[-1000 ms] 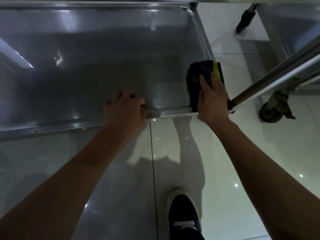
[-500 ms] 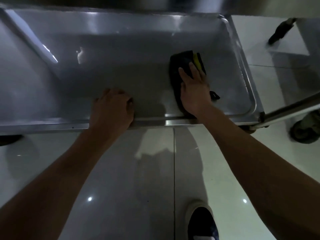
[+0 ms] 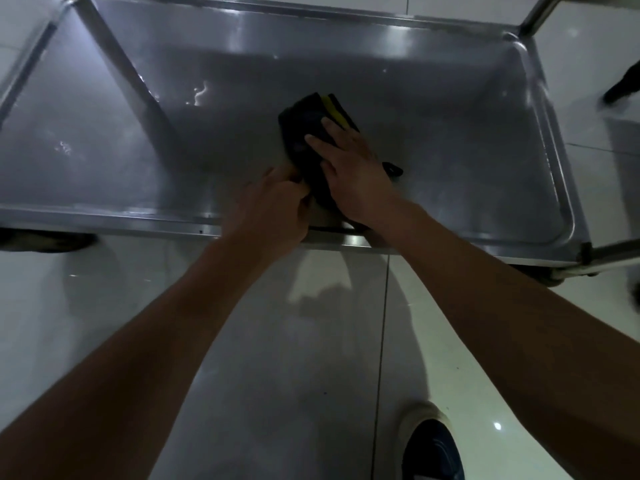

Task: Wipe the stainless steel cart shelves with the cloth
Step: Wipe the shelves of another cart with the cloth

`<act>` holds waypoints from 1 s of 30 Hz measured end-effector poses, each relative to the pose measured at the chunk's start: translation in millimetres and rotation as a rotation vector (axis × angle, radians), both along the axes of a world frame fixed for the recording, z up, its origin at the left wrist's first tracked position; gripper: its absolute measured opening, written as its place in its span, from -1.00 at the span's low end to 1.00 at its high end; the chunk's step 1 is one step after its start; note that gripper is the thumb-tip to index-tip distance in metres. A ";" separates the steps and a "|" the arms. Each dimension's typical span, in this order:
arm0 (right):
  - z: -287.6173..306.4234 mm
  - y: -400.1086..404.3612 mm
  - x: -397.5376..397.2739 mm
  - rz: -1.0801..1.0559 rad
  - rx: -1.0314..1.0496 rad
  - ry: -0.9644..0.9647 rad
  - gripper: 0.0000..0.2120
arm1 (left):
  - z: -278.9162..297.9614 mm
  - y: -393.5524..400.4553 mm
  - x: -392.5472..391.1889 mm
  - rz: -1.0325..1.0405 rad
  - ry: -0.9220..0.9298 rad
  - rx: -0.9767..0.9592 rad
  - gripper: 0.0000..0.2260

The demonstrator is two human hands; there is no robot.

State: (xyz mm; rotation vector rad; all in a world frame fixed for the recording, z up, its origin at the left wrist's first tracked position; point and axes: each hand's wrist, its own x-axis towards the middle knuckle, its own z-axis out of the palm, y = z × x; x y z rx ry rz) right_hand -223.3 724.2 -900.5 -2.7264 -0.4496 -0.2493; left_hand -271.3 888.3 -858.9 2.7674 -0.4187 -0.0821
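Since the earlier frame, the left hand [image 3: 273, 209] has been brought from the shelf rim to the cloth [image 3: 308, 147], whose near left edge is pinched by its curled fingers. Flat, spread fingers of the right hand [image 3: 349, 171] are pressed onto the cloth, which is laid at the centre of the cart shelf [image 3: 467, 150]. A shoe [image 3: 433, 452] is seen at 5 o'clock.

Stainless steel cart shelf [image 3: 433, 140], shallow tray form with raised rounded rim, surface dull and streaked, dark cloth [image 3: 304, 140] with yellow stripe, folded, lying flat on shelf near front edge, roughly mid-width
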 end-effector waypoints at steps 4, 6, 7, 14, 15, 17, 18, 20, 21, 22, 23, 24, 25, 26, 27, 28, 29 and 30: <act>9.2 -23.7 -10.4 -0.079 0.000 0.078 -0.56 | 4.4 -7.9 0.5 0.010 -0.011 0.092 -0.76; 14.6 -43.2 -18.0 -0.136 -0.001 0.124 -0.52 | 4.9 -15.5 1.0 0.024 -0.033 0.112 -0.76; 16.3 -54.2 -21.8 -0.164 0.010 0.128 -0.51 | 5.1 -21.7 1.0 0.023 -0.037 0.100 -0.76; 25.9 -131.9 -45.5 -0.351 0.132 0.126 -0.60 | 15.1 -99.7 5.9 -0.132 -0.062 0.070 -0.77; 26.3 -144.8 -49.0 -0.390 0.135 0.112 -0.61 | 16.3 -110.1 9.1 -0.141 -0.057 0.066 -0.76; 25.8 -170.7 -55.1 -0.469 0.127 0.089 -0.60 | 18.3 -128.5 14.8 -0.139 -0.047 0.095 -0.74; 24.6 -182.9 -57.6 -0.504 0.125 0.077 -0.59 | 18.5 -135.8 16.7 -0.130 -0.051 0.126 -0.74; 21.7 -203.0 -60.3 -0.568 0.115 0.052 -0.58 | 16.6 -144.4 18.8 -0.099 -0.039 0.177 -0.74; 20.5 -209.7 -60.3 -0.592 0.101 0.041 -0.58 | 14.2 -145.7 19.5 -0.082 -0.019 0.180 -0.73; 19.1 -214.2 -59.6 -0.605 0.089 0.027 -0.58 | 11.5 -145.3 19.9 -0.069 -0.001 0.170 -0.72; 17.5 -216.6 -58.1 -0.610 0.083 0.010 -0.58 | 8.8 -143.5 20.5 -0.065 0.007 0.158 -0.71; 16.2 -217.3 -56.0 -0.615 0.080 -0.004 -0.58 | 6.7 -141.4 21.5 -0.067 0.006 0.153 -0.70; 14.5 -217.9 -53.2 -0.621 0.081 -0.012 -0.57 | 5.3 -139.9 22.5 -0.072 0.003 0.154 -0.70; 13.4 -218.3 -49.4 -0.624 0.086 -0.015 -0.57 | 4.8 -139.0 23.0 -0.076 0.002 0.155 -0.70; 13.2 -218.4 -44.1 -0.624 0.093 -0.013 -0.57 | 5.0 -138.4 23.5 -0.077 0.004 0.152 -0.70; 13.5 -219.0 -37.8 -0.621 0.097 -0.001 -0.56 | 5.7 -138.0 23.4 -0.074 0.012 0.142 -0.71; 14.2 -220.0 -30.4 -0.617 0.094 0.022 -0.56 | 6.6 -137.7 23.3 -0.073 0.026 0.127 -0.71; 15.5 -220.6 -22.1 -0.615 0.084 0.052 -0.56 | 6.9 -136.8 23.3 -0.081 0.034 0.113 -0.72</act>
